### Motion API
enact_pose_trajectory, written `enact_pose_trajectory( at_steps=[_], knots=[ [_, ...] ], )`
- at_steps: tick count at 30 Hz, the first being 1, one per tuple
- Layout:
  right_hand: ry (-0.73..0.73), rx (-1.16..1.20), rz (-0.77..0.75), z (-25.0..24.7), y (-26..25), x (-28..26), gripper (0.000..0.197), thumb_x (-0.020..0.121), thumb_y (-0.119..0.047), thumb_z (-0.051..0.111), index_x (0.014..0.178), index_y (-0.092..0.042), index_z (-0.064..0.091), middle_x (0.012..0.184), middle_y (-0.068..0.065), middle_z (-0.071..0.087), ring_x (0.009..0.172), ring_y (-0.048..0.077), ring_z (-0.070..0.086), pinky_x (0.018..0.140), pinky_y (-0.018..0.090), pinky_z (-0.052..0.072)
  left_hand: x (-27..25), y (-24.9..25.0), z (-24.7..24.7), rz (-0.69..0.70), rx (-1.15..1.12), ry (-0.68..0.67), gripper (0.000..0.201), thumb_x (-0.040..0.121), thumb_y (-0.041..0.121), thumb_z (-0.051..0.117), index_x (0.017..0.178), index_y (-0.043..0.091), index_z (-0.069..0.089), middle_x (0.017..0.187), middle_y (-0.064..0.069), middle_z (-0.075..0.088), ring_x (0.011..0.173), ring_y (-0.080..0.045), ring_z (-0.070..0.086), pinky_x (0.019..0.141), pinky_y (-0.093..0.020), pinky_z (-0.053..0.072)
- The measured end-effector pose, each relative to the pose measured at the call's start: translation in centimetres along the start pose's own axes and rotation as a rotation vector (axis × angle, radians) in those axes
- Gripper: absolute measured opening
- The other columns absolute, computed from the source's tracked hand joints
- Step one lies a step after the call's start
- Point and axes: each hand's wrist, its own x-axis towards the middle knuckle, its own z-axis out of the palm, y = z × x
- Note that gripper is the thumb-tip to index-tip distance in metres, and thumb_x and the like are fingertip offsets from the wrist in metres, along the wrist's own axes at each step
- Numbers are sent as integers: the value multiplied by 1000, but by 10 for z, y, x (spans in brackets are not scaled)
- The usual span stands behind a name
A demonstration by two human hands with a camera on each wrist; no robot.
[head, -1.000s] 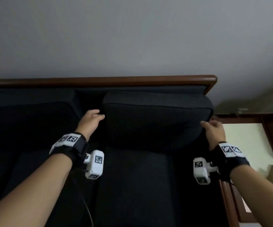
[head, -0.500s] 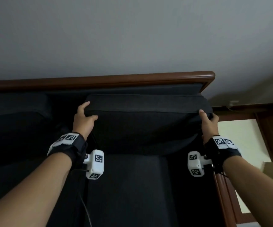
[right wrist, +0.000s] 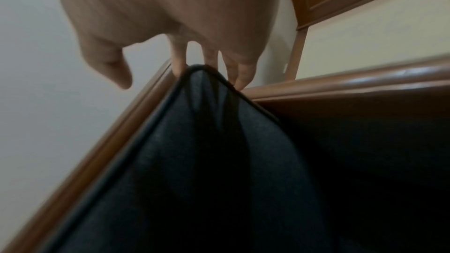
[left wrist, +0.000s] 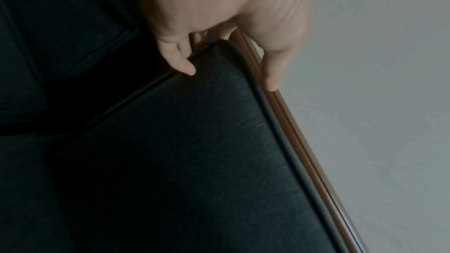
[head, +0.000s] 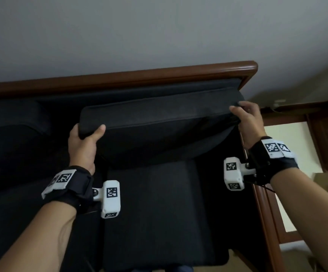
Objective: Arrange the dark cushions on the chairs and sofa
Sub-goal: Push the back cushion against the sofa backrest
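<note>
At the far left, 1 dark back cushion (head: 11, 118) already leans in place on the sofa (head: 139, 77). The left hand (head: 84, 142) grasps the left corner of the back cushion (head: 159, 122), the right hand (head: 247, 122) its right corner, holding it against the backrest, seemingly not yet settled.

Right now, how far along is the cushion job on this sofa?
Done: the seat cushion lies flat in place. In hand: the back cushion, gripped at its top corners by the left hand and right hand, lifted near the wooden backrest rail. Left: settling it upright; the chairs are out of view.
</note>
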Motion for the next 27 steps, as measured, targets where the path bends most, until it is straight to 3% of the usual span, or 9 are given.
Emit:
enact_pose_trajectory(
  at_steps=[2, 4, 6, 9, 15, 18, 20, 24, 27],
  knots=[
    [31, -18, 28, -8, 5, 1, 85, 64, -42, 79, 138, -27, 38, 125, -1, 53, 117, 22, 56, 108, 48, 42, 2, 7, 2, 0, 0, -37, 28, 80, 40, 76, 104, 38, 63, 114, 13, 67, 100, 0, 62, 82, -22, 43],
    [28, -39, 74, -6, 3, 3, 104, 57, -52, 79, 145, -29, 30, 138, 6, 51, 122, 26, 56, 107, 49, 44, 19, 15, 1, -95, -18, -49, 44, 82, 52, 70, 121, 37, 58, 123, 11, 60, 111, -8, 56, 91, -28, 42],
    [0, -39, 78, 0, -1, 8, 94, 57, -54, 79, 138, -22, 45, 130, 7, 61, 113, 25, 63, 101, 49, 49, 33, 24, 1, -234, -12, -59, 65, 76, 66, 68, 133, 39, 51, 135, 6, 50, 126, -22, 44, 104, -39, 37],
    [38, -81, 86, 4, -2, 10, 68, 73, -44, 75, 131, -21, 50, 122, 6, 64, 106, 24, 65, 98, 48, 52, 42, 30, 7, -323, 4, -32, 67, 74, 64, 71, 133, 40, 53, 145, 0, 45, 134, -34, 37, 107, -42, 38],
    [142, -80, 130, -11, 12, 25, 81, 54, -49, 66, 129, -25, 45, 116, 6, 62, 105, 30, 63, 90, 44, 51, 36, 34, 26, -204, 68, -75, 65, 82, 47, 73, 138, 27, 47, 125, 7, 48, 121, -19, 41, 109, -41, 38],
    [148, -182, 115, 1, 6, 13, 57, 64, -49, 65, 115, -29, 48, 112, 4, 61, 100, 29, 61, 94, 43, 50, 43, 28, 14, -234, 52, -88, 69, 77, 52, 75, 137, 29, 50, 132, 5, 51, 129, -27, 41, 106, -40, 39],
    [146, -225, 63, 11, 7, 10, 46, 79, -41, 61, 119, -24, 47, 111, 3, 57, 97, 26, 55, 88, 35, 45, 48, 18, 0, -247, 28, -75, 69, 78, 54, 74, 138, 30, 48, 131, 6, 52, 130, -29, 42, 105, -40, 40],
    [146, -261, 10, 16, 7, 9, 47, 88, -35, 58, 130, -19, 44, 115, 4, 54, 96, 23, 51, 82, 29, 37, 45, 14, -8, -292, 91, -64, 83, 68, 71, 72, 139, 33, 48, 128, 5, 47, 120, -28, 48, 99, -40, 43],
    [123, -281, 31, 6, 5, 6, 52, 87, -39, 62, 134, -22, 44, 125, 6, 56, 104, 24, 53, 89, 32, 41, 38, 12, 3, -283, 86, 44, 91, 65, 73, 73, 139, 26, 47, 124, 2, 49, 113, -25, 50, 98, -39, 45]
  ],
)
